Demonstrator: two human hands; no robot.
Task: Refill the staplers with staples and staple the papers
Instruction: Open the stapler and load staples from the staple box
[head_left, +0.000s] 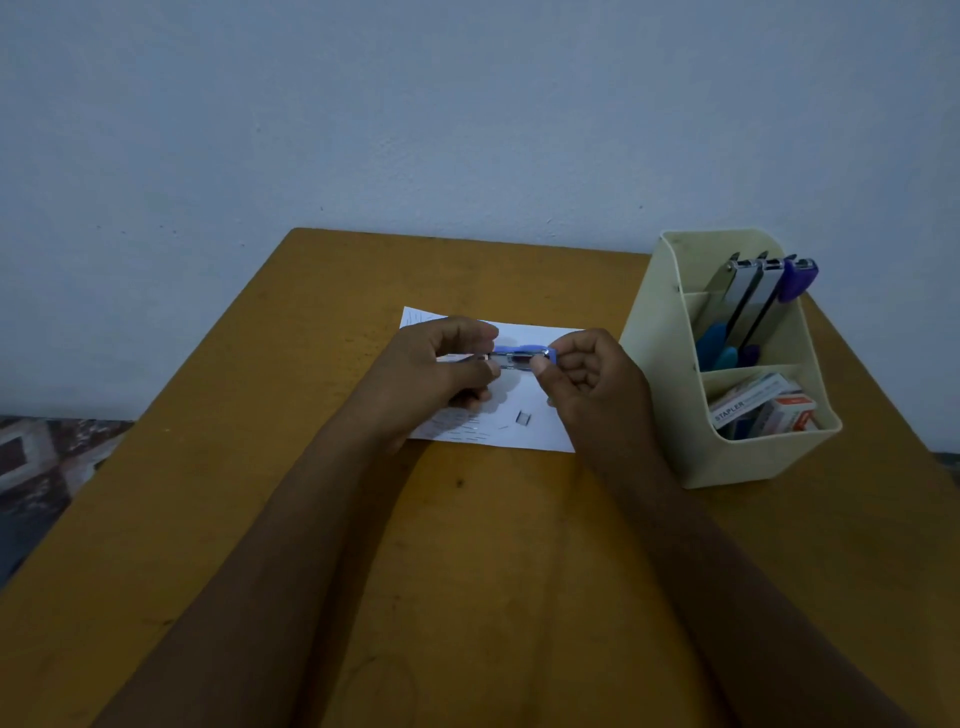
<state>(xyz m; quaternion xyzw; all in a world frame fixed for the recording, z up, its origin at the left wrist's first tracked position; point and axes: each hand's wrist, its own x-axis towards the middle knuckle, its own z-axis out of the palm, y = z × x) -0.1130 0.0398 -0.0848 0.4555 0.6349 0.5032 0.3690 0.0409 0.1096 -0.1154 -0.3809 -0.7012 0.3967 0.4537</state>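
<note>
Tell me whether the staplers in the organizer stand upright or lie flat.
Standing, tilted: the staplers lean on end in the organizer's rear compartment.

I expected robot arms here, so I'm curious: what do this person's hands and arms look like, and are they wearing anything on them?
The left hand and right hand are bare: no gloves, and no ring, watch or bracelet shows. Both forearms are uncovered to the picture's edge, no sleeve in view. Dim light could hide small details.
</note>
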